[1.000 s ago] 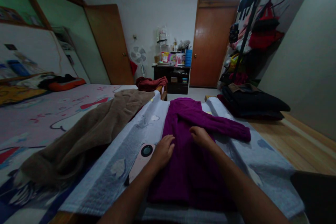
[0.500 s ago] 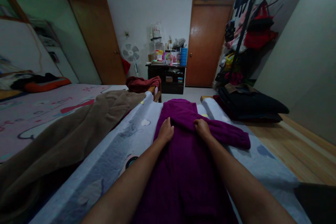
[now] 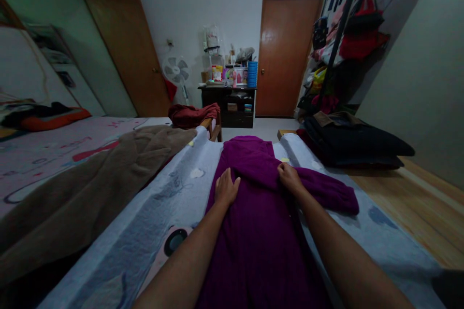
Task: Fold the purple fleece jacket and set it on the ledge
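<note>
The purple top (image 3: 257,236) lies down the middle of the blue cover (image 3: 195,193), with its neck end by the far edge. The left hand (image 3: 226,189) rests on it with fingers open. The right hand (image 3: 290,179) has its fingers bent and looks to be pinching the sleeve (image 3: 329,192), which points out toward the right edge.

If the right hand pulls hard, the whole top could slide or twist, since the left hand seems to press on just one spot. If the pinch is too small, the soft sleeve could slip out or bunch up in lumps. The blue cover has bumps too, and it could wrinkle if the top drags on it.

The phone (image 3: 176,240) is just beside the left arm (image 3: 188,253), so a bump from that arm could push it. A wide swing to the right could knock the pile of dark clothes (image 3: 357,141).
</note>
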Demonstrator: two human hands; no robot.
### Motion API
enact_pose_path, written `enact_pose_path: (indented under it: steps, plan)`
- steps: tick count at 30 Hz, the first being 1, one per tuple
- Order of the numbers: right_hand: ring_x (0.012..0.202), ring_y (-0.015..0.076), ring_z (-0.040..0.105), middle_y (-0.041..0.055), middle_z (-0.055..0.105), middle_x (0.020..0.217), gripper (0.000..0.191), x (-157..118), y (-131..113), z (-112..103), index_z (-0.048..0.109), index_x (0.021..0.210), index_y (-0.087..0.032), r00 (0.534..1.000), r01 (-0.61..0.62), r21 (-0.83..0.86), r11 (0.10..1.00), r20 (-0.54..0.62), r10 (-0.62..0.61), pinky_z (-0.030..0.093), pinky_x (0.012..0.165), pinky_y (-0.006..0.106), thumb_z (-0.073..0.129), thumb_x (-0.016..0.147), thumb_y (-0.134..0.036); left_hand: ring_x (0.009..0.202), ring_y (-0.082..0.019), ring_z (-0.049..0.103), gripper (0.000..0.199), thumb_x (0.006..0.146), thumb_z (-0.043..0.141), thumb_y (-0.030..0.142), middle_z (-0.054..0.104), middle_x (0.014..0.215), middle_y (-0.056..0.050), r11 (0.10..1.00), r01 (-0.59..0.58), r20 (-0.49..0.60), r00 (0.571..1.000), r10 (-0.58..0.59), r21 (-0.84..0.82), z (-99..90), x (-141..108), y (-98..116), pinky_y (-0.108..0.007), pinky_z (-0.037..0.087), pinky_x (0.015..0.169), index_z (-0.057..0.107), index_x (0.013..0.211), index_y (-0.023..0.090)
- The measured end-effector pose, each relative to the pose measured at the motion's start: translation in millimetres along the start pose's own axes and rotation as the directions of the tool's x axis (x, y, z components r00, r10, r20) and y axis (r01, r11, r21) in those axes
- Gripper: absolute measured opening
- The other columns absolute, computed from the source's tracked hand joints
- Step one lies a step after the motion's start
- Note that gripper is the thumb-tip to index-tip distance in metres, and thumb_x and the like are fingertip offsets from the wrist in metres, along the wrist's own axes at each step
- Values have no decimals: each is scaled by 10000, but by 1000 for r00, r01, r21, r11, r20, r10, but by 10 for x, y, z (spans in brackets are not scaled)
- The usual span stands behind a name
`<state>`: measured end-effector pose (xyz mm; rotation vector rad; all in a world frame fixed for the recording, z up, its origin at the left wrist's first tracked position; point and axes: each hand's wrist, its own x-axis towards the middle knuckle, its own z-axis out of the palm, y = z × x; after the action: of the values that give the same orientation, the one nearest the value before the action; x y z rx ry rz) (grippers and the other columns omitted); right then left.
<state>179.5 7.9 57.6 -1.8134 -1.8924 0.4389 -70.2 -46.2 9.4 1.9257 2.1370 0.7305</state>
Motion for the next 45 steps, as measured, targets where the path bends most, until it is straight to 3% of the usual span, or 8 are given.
enact_pose_path:
  steps: [10, 15, 19, 23, 26, 37, 41, 45]
  plan:
    - [492, 124, 528, 15, 603, 557, 193, 376, -63, -126, 609, 700, -161, 958, -47, 116, 992, 286, 12, 389, 511, 221, 522, 831, -272, 1377, -258, 364, 583, 949, 371, 412, 407, 1479, -184, 1000, -16, -33, 999, 16, 18, 25, -16, -16, -443, 265, 1130, 337, 1440, 100]
    - [824, 207, 629, 132, 674, 946, 321, 672, -58, -213, 575, 1122, -112, 991, -129, 36, 991, 39, 128, 459, 688, 282, 431, 876, -258, 1376, -260, 366, 604, 951, 366, 427, 405, 1479, -188, 1000, -20, -29, 999, 20, 16, 25, -15, -23, -434, 267, 1132, 339, 1440, 74]
    - [1205, 277, 496, 197, 488, 1355, 645, 760, -15, -134, 363, 1378, -125, 986, -149, -99, 984, -87, 141, 412, 916, 342, 594, 799, -290, 1378, -255, 364, 594, 950, 370, 434, 405, 1483, -175, 999, -30, -38, 999, 31, 24, 37, -11, -31, -432, 267, 1132, 352, 1439, 97]
    - [1119, 325, 566, 204, 611, 1197, 495, 688, 1, 49, 581, 1176, -127, 987, -118, -309, 944, 63, 144, 421, 905, 426, 519, 865, -507, 1385, -253, 353, 586, 956, 355, 442, 397, 1492, -160, 1000, -26, -36, 999, 27, 14, 43, -15, -35, -440, 254, 1139, 347, 1447, 122]
    - [1036, 302, 610, 171, 667, 1084, 359, 671, -29, 78, 656, 1016, -151, 989, -82, -330, 941, 92, 118, 437, 862, 396, 560, 858, -458, 1391, -251, 343, 591, 957, 348, 449, 390, 1497, -158, 1000, -26, -29, 999, 26, 8, 46, -18, -40, -441, 248, 1143, 341, 1452, 126]
    - [1047, 317, 562, 177, 619, 1117, 271, 670, -72, -136, 637, 1080, -172, 996, -35, -459, 887, -94, -9, 402, 855, 420, 435, 917, -251, 1417, -237, 293, 616, 967, 291, 493, 363, 1516, -141, 998, -59, -1, 998, 59, 26, 47, -26, -26, -443, 233, 1153, 323, 1464, 130]
    - [1165, 332, 486, 196, 549, 1263, 366, 558, -408, 64, 566, 1229, -138, 984, -37, -465, 884, -172, -50, 338, 965, 465, 458, 888, -215, 1406, -244, 317, 613, 965, 287, 513, 382, 1507, -129, 994, -67, 17, 998, 66, 88, 44, -36, 1, -453, 235, 1152, 362, 1450, 145]
    - [1233, 242, 466, 145, 503, 1375, 430, 438, -947, 417, 504, 1318, -133, 957, 271, -249, 930, -29, -287, 342, 1002, 346, 420, 930, -299, 1401, -242, 327, 595, 973, 291, 480, 390, 1503, -122, 987, -79, 22, 997, 77, 137, 30, -47, 12, -451, 250, 1148, 368, 1451, 134]
